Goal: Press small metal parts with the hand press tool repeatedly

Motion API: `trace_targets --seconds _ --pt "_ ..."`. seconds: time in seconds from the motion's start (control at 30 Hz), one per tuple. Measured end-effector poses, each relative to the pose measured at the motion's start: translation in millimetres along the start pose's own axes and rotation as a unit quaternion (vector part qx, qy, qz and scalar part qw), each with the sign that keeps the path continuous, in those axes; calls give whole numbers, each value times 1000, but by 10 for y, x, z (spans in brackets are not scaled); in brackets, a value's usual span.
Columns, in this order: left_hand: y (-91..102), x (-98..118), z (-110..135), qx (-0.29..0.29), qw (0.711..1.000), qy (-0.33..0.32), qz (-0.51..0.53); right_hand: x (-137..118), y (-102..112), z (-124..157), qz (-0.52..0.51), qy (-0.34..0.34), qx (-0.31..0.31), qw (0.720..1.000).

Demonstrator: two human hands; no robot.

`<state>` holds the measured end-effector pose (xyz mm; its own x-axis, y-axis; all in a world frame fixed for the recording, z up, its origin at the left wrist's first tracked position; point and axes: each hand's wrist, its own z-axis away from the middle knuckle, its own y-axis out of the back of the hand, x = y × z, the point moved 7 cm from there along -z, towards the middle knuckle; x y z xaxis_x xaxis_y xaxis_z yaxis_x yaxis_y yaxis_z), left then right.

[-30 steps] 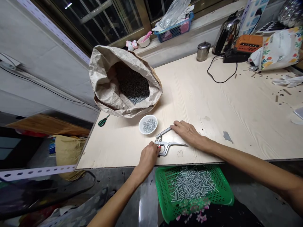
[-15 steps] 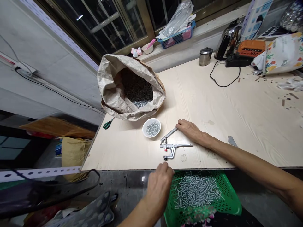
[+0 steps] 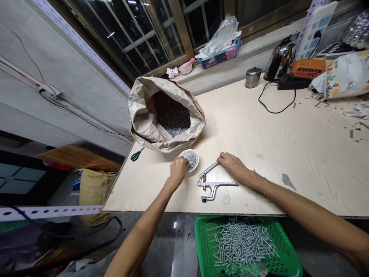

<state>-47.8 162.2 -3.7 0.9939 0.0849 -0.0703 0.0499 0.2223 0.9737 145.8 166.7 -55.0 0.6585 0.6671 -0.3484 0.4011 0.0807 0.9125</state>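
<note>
From where I stand, the silver pliers (image 3: 215, 184) lie flat on the pale table (image 3: 245, 134) near its front edge, jaws spread and the spring between the handles showing. They look like solid metal, so I'd expect them to be stiff and fairly weighty, smooth enough to slide on that board, and best taken around the two long handles, clear of the red-tipped nose. The right hand (image 3: 232, 164) has its fingers closed over the tip of the raised upper handle. The left hand (image 3: 178, 170) is bunched at the near rim of the white bowl (image 3: 186, 152), fingertips nearly together; whether they pinch anything I can't tell. The little metal pieces (image 3: 193, 159) in there must be light, hard and slippery, easiest to take one by one by the shank. Many more lie in the green basket (image 3: 203, 242) below the table edge. The tabletop has a wood-grain look, with a few stains and a grey scrap (image 3: 287, 181). Behind the bowl slumps a wide-mouthed sack (image 3: 141, 100), scissors (image 3: 136, 155) lie to its left, and a kettle (image 3: 279, 57) stands at the back under a dark, barred window (image 3: 184, 30)
</note>
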Motion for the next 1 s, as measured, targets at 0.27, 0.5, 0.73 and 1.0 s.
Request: trace_targets --seconds 0.27,0.5,0.73,1.0 --pt "-102 19 -100 15 991 85 98 27 -75 -27 -9 -5 -7 1000" --pt "-96 -76 -135 51 980 80 176 52 -109 -34 -8 -10 -1 1000" --pt "-86 -242 -68 93 959 68 258 55 -89 -37 -16 -16 -9 1000" --pt "-62 27 181 15 819 45 572 -169 397 -46 -274 -8 136 952"
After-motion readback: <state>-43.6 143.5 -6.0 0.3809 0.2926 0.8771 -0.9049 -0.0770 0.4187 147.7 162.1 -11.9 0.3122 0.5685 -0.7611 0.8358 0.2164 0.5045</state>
